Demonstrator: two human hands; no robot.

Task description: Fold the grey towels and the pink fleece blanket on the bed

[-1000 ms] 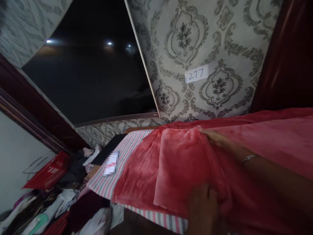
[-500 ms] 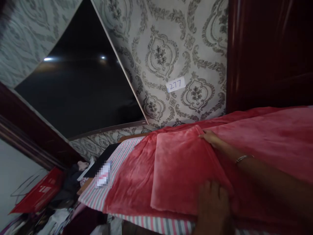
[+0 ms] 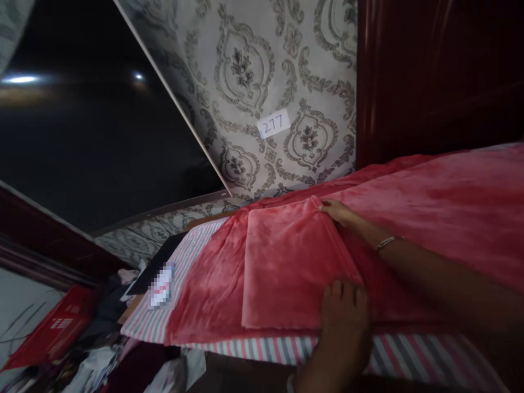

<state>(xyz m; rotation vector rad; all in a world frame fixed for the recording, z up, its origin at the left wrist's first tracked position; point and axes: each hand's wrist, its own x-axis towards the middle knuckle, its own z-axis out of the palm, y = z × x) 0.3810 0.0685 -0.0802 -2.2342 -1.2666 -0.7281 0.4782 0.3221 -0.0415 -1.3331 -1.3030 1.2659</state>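
A folded piece of red plush cloth (image 3: 282, 262) lies in a neat, nearly square panel on a wider red plush blanket (image 3: 429, 202). At the far end of the cloth's right edge, my right hand (image 3: 339, 213) pinches the corner. My left hand (image 3: 347, 319) is at the near end of the same edge, fingers bent over the fabric; its fingertips are partly hidden. A thin bracelet (image 3: 391, 240) circles my right wrist.
Striped bedding (image 3: 262, 349) shows below the blanket. A large dark screen (image 3: 114, 125) leans before patterned wallpaper. A card marked 277 (image 3: 273, 124) is on the wall. Dark red wood (image 3: 438, 76) rises at right. Clothes and a red bag (image 3: 53, 325) lie lower left.
My view has shifted slightly right and down, so the scene sits further left and higher. Both hands remain at the cloth's right edge, and the folded panel looks much the same.
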